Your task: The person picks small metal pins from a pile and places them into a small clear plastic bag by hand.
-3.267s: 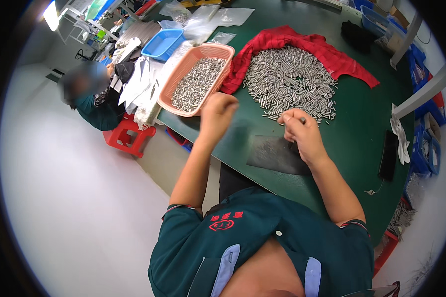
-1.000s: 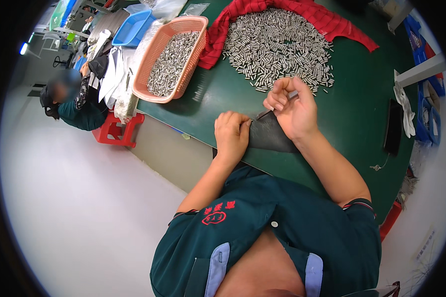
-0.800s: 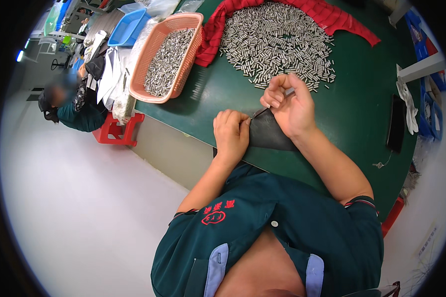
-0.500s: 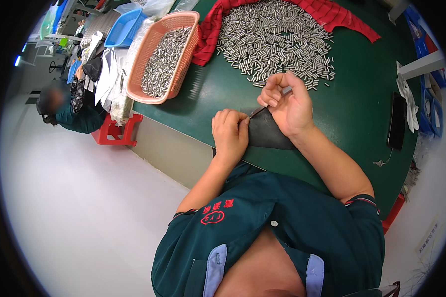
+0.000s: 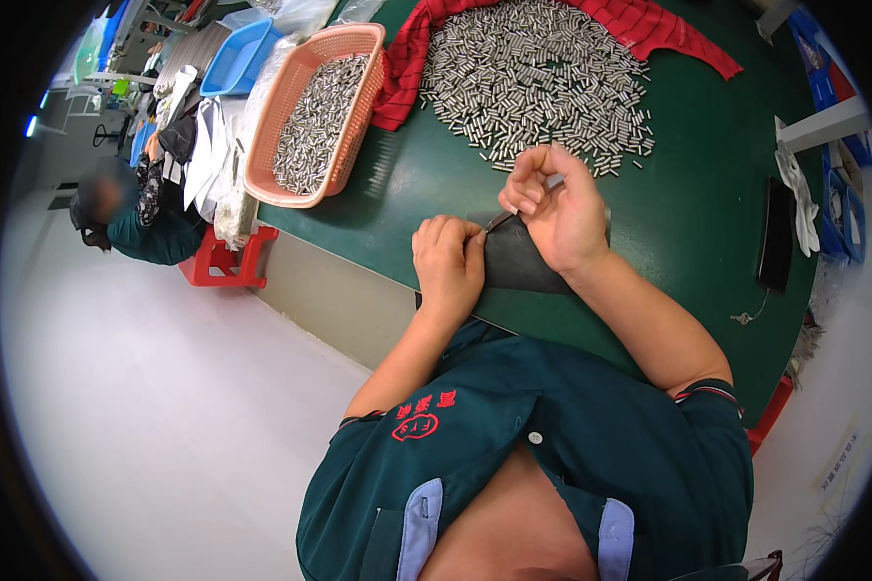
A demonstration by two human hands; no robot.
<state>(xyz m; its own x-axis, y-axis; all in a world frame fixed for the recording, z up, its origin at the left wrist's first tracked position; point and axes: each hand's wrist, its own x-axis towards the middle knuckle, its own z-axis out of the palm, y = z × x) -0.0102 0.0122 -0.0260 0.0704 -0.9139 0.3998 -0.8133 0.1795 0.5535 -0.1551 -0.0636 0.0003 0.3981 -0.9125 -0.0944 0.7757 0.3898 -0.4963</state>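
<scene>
My left hand [image 5: 448, 259] rests near the table's front edge, thumb and forefinger pinched together. What they hold, if anything, is too small to make out. My right hand [image 5: 564, 215] is curled around a slim tool [image 5: 501, 221]; its dark end meets the left fingertips, and a metallic part shows between the right fingers. Its exact kind is unclear. Beneath both hands lies a black mat [image 5: 518, 261]. Just beyond them, a wide spread of small silvery metal pins [image 5: 533, 82] covers the table, partly bordered by a red striped cloth [image 5: 673, 41].
A pink basket [image 5: 255, 160] of similar pins stands at the left on the green table [image 5: 426, 179]. Behind it is a blue tray [image 5: 237, 60]. A black phone-like object [image 5: 775, 237] and a key [image 5: 743, 319] lie right. Another person [image 5: 150, 228] sits far left near a red stool [image 5: 228, 263].
My right hand has shifted very slightly to the left with the tool. My left hand stays almost where it was, still pinched at the tool's end.
</scene>
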